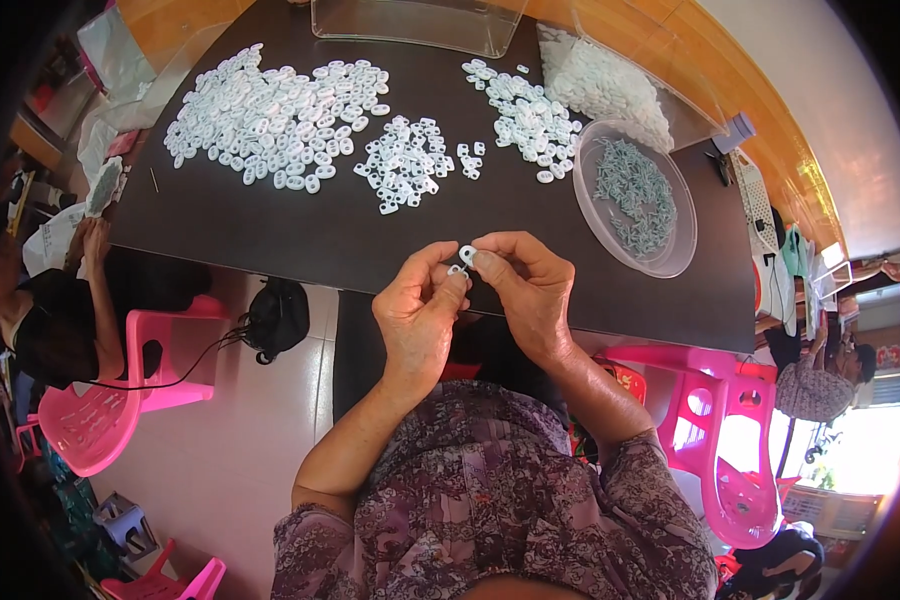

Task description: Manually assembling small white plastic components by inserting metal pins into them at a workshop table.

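Note:
Above the near edge of the dark table (270, 225), my two hands meet fingertip to fingertip. My left hand (417, 315) pinches a small white plastic piece with a hole (456, 270) between thumb and fingers. Just above it, my right hand (532, 300) grips a white oval plastic piece (467, 255), also with a hole. The two pieces are very close together; whether they touch I cannot tell. Beyond my hands lie a heap of small white pieces (405, 162) and a little cluster of the same kind (470, 160).
A large heap of white oval pieces (270, 125) covers the far left, another pile (532, 120) the far right. Right of that stands a round clear tub (582, 190) of small grey screw-like parts. Behind are clear bins (490, 45). Pink chairs (95, 425) flank me; a person sits left.

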Demonstrator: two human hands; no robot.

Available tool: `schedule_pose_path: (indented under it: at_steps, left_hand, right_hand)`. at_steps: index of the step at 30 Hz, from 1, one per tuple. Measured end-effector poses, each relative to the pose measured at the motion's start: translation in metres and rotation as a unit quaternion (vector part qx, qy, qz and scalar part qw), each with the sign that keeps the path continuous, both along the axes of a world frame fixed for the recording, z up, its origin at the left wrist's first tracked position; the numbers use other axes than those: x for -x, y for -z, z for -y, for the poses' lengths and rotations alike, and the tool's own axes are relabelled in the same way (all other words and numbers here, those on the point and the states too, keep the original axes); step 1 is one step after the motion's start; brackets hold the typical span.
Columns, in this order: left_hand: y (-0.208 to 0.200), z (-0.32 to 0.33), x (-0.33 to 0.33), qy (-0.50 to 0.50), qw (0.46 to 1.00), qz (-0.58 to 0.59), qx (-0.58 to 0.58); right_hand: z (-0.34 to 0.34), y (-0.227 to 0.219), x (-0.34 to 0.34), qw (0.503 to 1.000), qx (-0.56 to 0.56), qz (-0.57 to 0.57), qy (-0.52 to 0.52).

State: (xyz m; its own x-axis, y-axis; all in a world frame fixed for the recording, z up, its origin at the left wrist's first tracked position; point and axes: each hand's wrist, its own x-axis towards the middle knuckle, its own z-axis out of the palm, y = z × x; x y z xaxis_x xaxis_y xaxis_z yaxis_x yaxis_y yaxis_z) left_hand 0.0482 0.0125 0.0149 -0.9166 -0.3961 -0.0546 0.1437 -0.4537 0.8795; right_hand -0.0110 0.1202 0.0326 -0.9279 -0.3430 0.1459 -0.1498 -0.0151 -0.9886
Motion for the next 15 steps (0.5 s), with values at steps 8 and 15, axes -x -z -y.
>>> schedule_pose_path:
  at_steps: [8, 15]
  left_hand:
    - [-0.0012, 0.0005, 0.0020, 0.003, 1.000, -0.001, 0.017]
    - [0.0026, 0.0049, 0.0034, 0.027, 0.999, -0.035, -0.025]
  right_hand:
    - [-0.0040, 0.0063, 0.0000, 0.998, -0.048, -0.035, -0.016]
    - [-0.0052, 0.0018, 0.0000, 0.997, -0.030, -0.047, -0.056]
